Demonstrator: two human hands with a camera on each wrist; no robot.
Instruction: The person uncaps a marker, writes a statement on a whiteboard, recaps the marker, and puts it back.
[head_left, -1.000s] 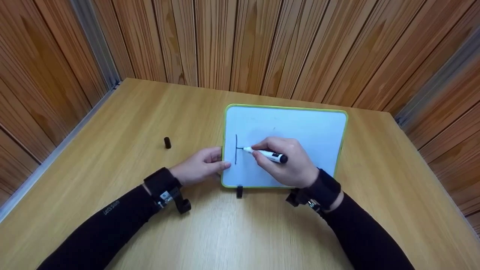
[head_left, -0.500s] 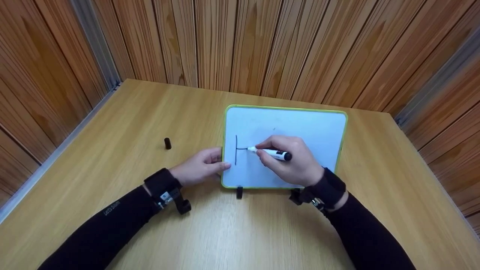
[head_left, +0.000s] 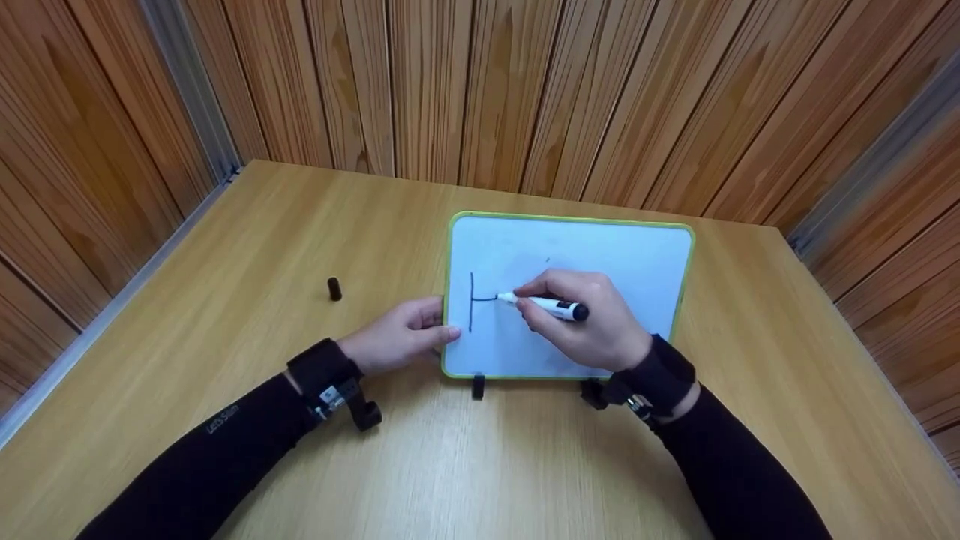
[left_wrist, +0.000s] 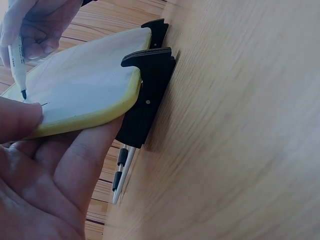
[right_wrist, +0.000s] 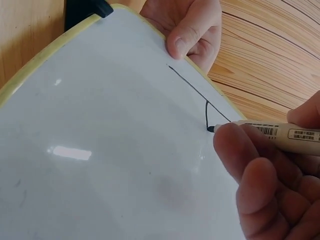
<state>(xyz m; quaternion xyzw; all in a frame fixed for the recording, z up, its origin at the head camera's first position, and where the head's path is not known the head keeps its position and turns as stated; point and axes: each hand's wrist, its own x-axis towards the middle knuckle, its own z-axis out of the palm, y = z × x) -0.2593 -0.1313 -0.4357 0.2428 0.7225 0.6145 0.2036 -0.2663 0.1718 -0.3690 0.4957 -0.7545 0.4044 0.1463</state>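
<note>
A whiteboard point(head_left: 517, 240) with a yellow-green rim leans on a black stand point(left_wrist: 145, 100). My left hand point(head_left: 401, 330) grips its left edge, thumb on the front face and fingers behind, as the left wrist view shows. My right hand point(head_left: 589, 319) pinches a white marker point(head_left: 551, 306) with a black end. In the right wrist view the black tip point(right_wrist: 211, 129) meets the board at the end of a short line. That short line runs sideways from a long upright black line point(head_left: 471, 304) near the board's left edge.
A black marker cap point(head_left: 334, 289) lies on the wooden table point(head_left: 375, 480), left of the board. Wood-panelled walls point(head_left: 427, 90) rise behind the table and at both sides. The stand's front foot point(head_left: 478, 387) juts out under the board's lower edge.
My right hand has moved right with the marker, and the short sideways line has grown longer from the upright one. My left hand has kept its grip on the board's edge.
</note>
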